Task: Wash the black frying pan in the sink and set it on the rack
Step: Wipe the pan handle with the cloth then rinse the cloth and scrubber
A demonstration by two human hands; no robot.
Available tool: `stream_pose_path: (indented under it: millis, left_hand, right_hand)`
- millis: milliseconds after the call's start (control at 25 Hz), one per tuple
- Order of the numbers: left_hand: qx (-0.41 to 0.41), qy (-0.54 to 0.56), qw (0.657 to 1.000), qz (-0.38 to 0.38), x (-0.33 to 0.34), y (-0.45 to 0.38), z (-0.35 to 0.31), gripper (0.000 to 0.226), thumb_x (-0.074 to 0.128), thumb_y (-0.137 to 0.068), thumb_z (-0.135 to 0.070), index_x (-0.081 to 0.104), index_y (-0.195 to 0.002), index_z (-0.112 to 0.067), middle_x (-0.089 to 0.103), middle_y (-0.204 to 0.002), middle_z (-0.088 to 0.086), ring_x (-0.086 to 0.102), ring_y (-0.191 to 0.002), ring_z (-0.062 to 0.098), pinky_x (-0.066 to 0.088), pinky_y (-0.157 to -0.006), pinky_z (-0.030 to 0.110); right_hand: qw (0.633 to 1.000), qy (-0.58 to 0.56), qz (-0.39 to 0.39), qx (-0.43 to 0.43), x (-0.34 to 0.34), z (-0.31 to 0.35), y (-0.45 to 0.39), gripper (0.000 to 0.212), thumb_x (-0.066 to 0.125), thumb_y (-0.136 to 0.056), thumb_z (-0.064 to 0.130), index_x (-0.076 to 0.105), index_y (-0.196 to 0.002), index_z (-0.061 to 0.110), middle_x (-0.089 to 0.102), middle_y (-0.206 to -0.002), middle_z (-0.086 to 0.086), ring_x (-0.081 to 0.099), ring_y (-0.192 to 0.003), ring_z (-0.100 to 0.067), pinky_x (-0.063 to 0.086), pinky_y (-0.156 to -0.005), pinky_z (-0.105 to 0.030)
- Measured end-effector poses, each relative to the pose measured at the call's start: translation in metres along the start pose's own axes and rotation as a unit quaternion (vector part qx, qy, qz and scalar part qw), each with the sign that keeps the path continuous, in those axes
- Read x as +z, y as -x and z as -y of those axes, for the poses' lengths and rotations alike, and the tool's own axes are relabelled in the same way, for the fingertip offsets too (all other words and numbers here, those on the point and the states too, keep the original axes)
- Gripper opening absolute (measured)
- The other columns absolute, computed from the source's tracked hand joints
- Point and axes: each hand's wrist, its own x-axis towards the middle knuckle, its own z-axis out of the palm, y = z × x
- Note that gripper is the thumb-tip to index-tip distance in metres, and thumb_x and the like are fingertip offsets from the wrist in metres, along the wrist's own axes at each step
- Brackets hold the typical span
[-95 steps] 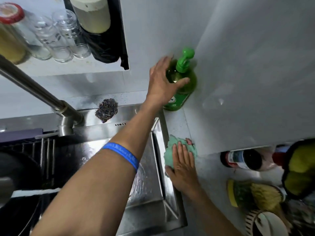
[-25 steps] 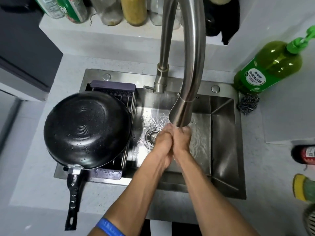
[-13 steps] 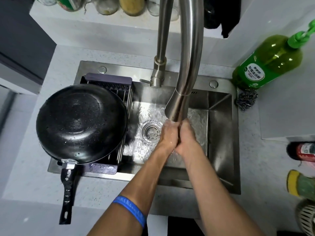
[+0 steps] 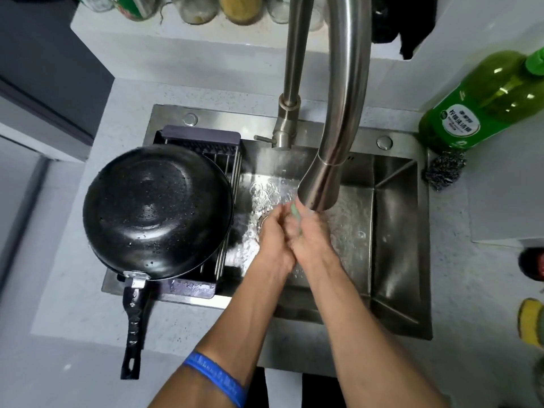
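Observation:
The black frying pan (image 4: pixel 156 210) lies upside down and wet on the purple-ended rack (image 4: pixel 200 135) across the left part of the steel sink (image 4: pixel 394 260). Its handle (image 4: pixel 134 328) sticks out over the front counter. My left hand (image 4: pixel 273 234) and my right hand (image 4: pixel 313 237) are pressed together under the running faucet (image 4: pixel 338 113), to the right of the pan. A sliver of green cloth (image 4: pixel 295 213) shows between them; my fingers are blurred and partly hidden by the spout.
A green dish soap bottle (image 4: pixel 477 107) and a steel scourer (image 4: pixel 444 172) sit at the sink's back right corner. Jars (image 4: pixel 238 7) line the shelf behind. A yellow sponge-like item (image 4: pixel 532 325) and a red-and-black bottle (image 4: pixel 534 263) lie at the right edge.
Earlier my left hand was on the soap bottle and my right on the green cloth by the sink. Both hands now rub together under the water. The pan has stayed on the rack.

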Motion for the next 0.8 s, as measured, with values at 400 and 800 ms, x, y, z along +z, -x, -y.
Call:
stream_pose_path:
  millis: [400,800]
  left_hand:
    - [0.033,-0.099,0.993,-0.047,0.019,0.001,0.012,0.024,0.043,-0.099,-0.014,0.063,-0.091,-0.003,0.063,-0.078,0.013,0.061,-0.070,0.024,0.053,-0.062,0.028]
    - [0.146,-0.287,0.946,-0.029,0.021,-0.017,0.018,0.037,0.045,-0.096,-0.018,0.051,-0.060,-0.021,0.052,-0.049,-0.006,0.048,-0.050,0.012,0.042,-0.047,0.023]
  right_hand:
    - [0.936,0.340,-0.015,-0.092,-0.016,0.006,-0.006,0.037,0.057,-0.094,0.033,0.064,-0.115,0.003,0.070,-0.111,-0.014,0.069,-0.084,-0.010,0.055,-0.073,-0.021]
    - [0.983,0.175,-0.059,0.015,-0.014,0.029,-0.008,0.020,0.072,-0.086,0.026,0.067,-0.069,0.016,0.067,-0.057,0.001,0.065,-0.057,-0.018,0.052,-0.056,-0.028]
